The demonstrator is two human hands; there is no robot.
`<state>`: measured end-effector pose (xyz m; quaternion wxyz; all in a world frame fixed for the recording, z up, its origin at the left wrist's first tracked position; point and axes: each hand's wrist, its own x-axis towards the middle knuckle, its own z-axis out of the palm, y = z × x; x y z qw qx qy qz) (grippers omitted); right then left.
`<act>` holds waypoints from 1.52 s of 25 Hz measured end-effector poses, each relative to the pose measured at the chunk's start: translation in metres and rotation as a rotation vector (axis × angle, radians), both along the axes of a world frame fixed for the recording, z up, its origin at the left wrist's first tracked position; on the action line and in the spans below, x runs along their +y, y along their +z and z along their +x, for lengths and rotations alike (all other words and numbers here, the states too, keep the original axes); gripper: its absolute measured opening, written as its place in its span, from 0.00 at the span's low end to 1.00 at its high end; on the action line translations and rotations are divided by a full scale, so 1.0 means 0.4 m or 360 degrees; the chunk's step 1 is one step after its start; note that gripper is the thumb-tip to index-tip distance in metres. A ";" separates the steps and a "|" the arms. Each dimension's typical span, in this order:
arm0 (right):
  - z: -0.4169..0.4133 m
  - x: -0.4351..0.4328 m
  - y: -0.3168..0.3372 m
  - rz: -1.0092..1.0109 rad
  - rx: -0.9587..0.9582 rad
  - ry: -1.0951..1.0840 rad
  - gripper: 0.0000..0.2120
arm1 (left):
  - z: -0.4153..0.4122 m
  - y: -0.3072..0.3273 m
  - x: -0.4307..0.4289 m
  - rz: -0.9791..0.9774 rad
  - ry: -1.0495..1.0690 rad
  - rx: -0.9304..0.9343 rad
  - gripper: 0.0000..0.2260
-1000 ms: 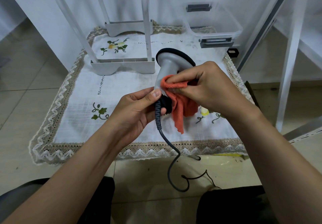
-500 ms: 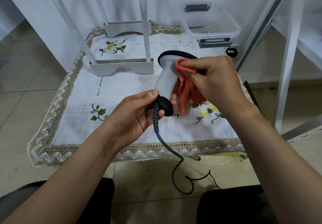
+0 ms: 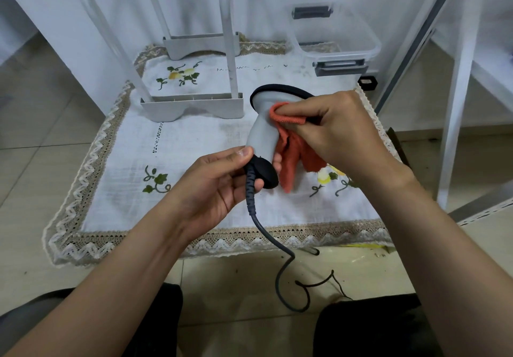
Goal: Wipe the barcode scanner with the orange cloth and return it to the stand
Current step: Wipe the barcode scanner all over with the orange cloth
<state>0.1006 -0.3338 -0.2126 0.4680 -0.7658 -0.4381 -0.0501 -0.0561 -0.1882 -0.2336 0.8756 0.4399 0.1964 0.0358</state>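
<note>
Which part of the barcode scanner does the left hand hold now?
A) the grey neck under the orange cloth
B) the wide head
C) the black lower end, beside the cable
C: the left hand grips the barcode scanner at its black lower end, by the cable; the right hand holds the orange cloth.

scanner (image 3: 261, 132): pale grey body, black rim and butt | cloth (image 3: 291, 162): orange | cable (image 3: 279, 262): dark grey | tablecloth (image 3: 194, 145): white, beige zigzag lace edge, green-leaf yellow-flower embroidery at 11 and 4 o'clock | rack (image 3: 191, 105): pale grey | box (image 3: 341, 54) at 1 o'clock: clear, grey latches
</note>
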 end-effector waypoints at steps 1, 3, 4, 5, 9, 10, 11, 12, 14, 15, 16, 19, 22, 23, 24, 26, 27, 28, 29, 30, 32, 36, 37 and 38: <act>-0.002 0.001 -0.001 0.0008 0.0005 -0.0004 0.06 | 0.000 0.000 0.000 0.0000 -0.0004 -0.0006 0.22; 0.001 0.001 -0.004 0.0081 0.0040 -0.0089 0.05 | -0.002 0.000 0.001 0.0007 -0.0025 -0.0014 0.21; 0.003 0.000 -0.005 0.0077 0.0037 -0.0100 0.05 | -0.002 0.000 0.001 0.0009 -0.0032 -0.0009 0.21; 0.005 0.001 -0.006 0.0042 0.0022 -0.0075 0.06 | -0.001 -0.002 0.002 0.0005 -0.0032 -0.0001 0.21; 0.010 0.005 -0.009 0.0058 0.0040 -0.0124 0.05 | -0.001 -0.004 0.001 0.0002 -0.0044 0.0008 0.22; 0.009 0.006 -0.009 0.0046 0.0040 -0.0120 0.05 | 0.000 -0.004 0.000 -0.0004 -0.0044 0.0010 0.22; 0.008 0.006 -0.008 0.0015 0.0046 -0.0076 0.05 | -0.001 -0.004 0.001 -0.0015 -0.0040 0.0003 0.21; 0.006 0.007 -0.007 0.0004 0.0070 -0.0038 0.05 | -0.003 -0.002 0.002 -0.0019 -0.0036 -0.0007 0.21; 0.008 0.004 -0.004 0.0078 0.0112 -0.0081 0.05 | -0.004 -0.002 0.006 -0.0014 -0.0030 -0.0020 0.22; 0.011 0.001 -0.002 0.0096 0.0110 -0.0096 0.05 | -0.003 -0.003 0.006 -0.0006 -0.0019 -0.0015 0.23; 0.013 0.000 -0.002 0.0073 0.0113 -0.0066 0.06 | -0.003 -0.003 0.006 -0.0001 0.0000 -0.0004 0.24; 0.013 0.001 -0.005 0.0059 0.0152 -0.0023 0.06 | -0.005 -0.001 0.006 0.0008 0.0005 -0.0003 0.27; 0.015 0.000 -0.003 0.0055 0.0167 -0.0016 0.07 | -0.004 -0.003 0.004 0.0020 -0.0024 0.0010 0.23; 0.013 0.002 -0.003 0.0018 0.0170 0.0025 0.07 | -0.004 -0.002 0.004 0.0017 -0.0006 0.0018 0.25; 0.012 0.004 -0.003 0.0019 0.0166 0.0026 0.07 | -0.005 0.000 0.003 0.0014 0.0015 0.0015 0.27; 0.014 0.001 0.001 0.0128 0.0156 -0.0030 0.07 | -0.001 0.004 0.003 0.0015 0.0050 -0.0019 0.32; 0.014 -0.001 0.004 0.0183 0.0149 -0.0022 0.08 | 0.000 0.005 0.004 0.0019 0.0062 -0.0038 0.33; 0.012 -0.001 0.007 0.0209 0.0124 0.0008 0.09 | 0.001 0.007 0.005 0.0020 0.0073 -0.0049 0.33; 0.009 0.000 0.007 0.0207 0.0084 0.0032 0.09 | 0.002 0.008 0.007 0.0018 0.0075 -0.0053 0.33; 0.005 0.001 0.006 0.0189 0.0043 0.0037 0.09 | 0.001 0.009 0.007 0.0021 0.0062 -0.0054 0.32; 0.003 0.002 0.003 0.0156 0.0013 0.0026 0.08 | -0.002 0.006 0.004 0.0037 0.0015 -0.0041 0.28; 0.002 -0.001 0.006 0.0025 0.0112 0.0158 0.08 | -0.006 0.006 0.003 0.0043 -0.0003 -0.0008 0.19; 0.001 -0.003 0.007 -0.0003 0.0128 0.0180 0.08 | -0.005 0.005 0.003 0.0048 -0.0008 -0.0005 0.18; 0.001 -0.004 0.007 0.0010 0.0124 0.0162 0.08 | -0.005 0.006 0.002 0.0048 -0.0016 -0.0006 0.18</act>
